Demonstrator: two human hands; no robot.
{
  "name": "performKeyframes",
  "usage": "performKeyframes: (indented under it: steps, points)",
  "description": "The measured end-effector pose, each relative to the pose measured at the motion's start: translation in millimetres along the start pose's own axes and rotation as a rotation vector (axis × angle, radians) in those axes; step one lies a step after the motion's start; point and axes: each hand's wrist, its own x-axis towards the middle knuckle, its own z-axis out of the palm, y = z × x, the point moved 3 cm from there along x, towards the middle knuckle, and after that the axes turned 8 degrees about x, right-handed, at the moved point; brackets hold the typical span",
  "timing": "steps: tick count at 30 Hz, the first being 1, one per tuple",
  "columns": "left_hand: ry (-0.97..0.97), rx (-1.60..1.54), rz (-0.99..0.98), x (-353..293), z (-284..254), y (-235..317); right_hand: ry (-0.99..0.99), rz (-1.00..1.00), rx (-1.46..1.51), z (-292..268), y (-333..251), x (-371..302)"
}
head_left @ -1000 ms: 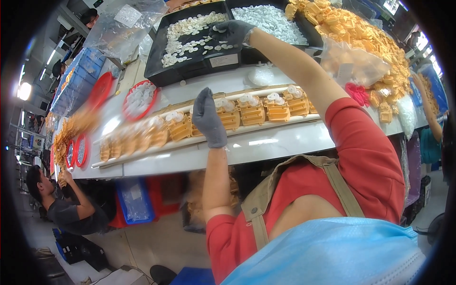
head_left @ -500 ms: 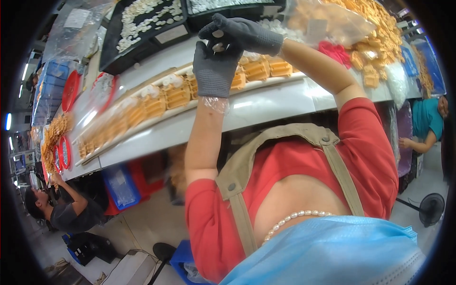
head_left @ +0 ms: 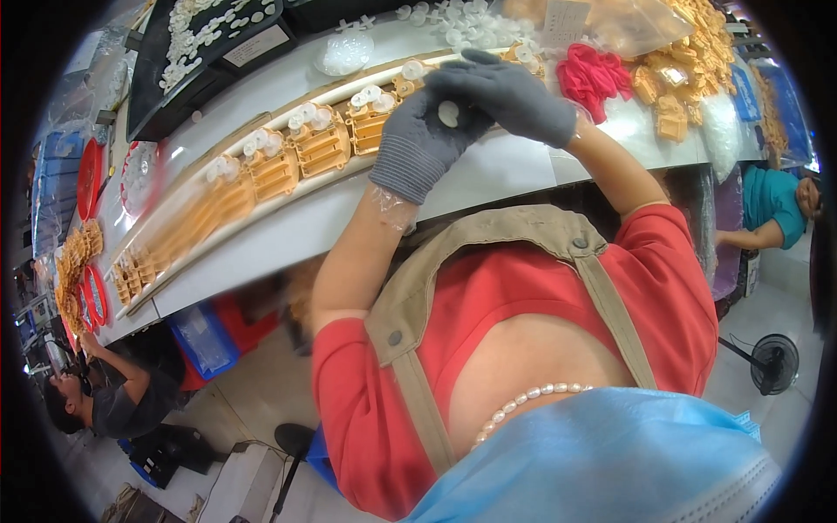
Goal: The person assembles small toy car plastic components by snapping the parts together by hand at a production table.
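Observation:
My left hand [head_left: 436, 139], in a grey knit glove, is cupped around a small white plastic disc [head_left: 448, 113] in its palm. Crossing over it from the right is my right hand [head_left: 523, 100], gloved alike. Its fingers are closed together beside the left hand's fingers, and whatever they hold is hidden. Both hands are above a row of orange plastic housings [head_left: 323, 152] lined up on a long white rail [head_left: 349, 174]. Small white round parts [head_left: 309, 115] sit along the far side of several housings.
A black tray of white parts [head_left: 200, 44] is at the far left. Loose clear parts [head_left: 475, 22], a pink cloth [head_left: 595, 78] and a heap of orange housings [head_left: 689, 61] lie beyond my hands. Red trays [head_left: 90, 179] stand left. Co-workers sit at both sides.
Both hands have come down and to the right from near the black trays to over the row of housings. The view has shifted, uncovering a clump of clear parts on the table.

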Motion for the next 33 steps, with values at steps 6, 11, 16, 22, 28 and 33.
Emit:
performKeyframes:
  steps: [6,11,16,22,28,33]
  points:
    - [0.033,1.377,0.351,-12.6,5.7,2.6,-0.164,0.132,0.038,-10.5,0.8,-23.9]
    - [0.076,1.409,0.275,-13.2,5.8,-0.5,-0.174,0.264,0.171,-19.5,8.0,-29.9]
    - [0.05,1.533,0.344,-4.6,-0.9,-2.0,-0.03,0.195,0.213,-33.4,11.3,-28.2]
    - [-0.02,0.1,-0.129,2.8,-24.3,-21.7,-0.013,0.207,0.125,-33.4,43.3,-10.3]
    - [-0.013,1.114,0.219,-8.7,-13.4,-4.5,-0.006,0.231,0.152,-37.3,35.9,21.3]
    - [0.02,1.389,0.312,-10.7,-9.7,-3.1,-0.212,0.161,-0.074,-11.4,76.6,6.3]
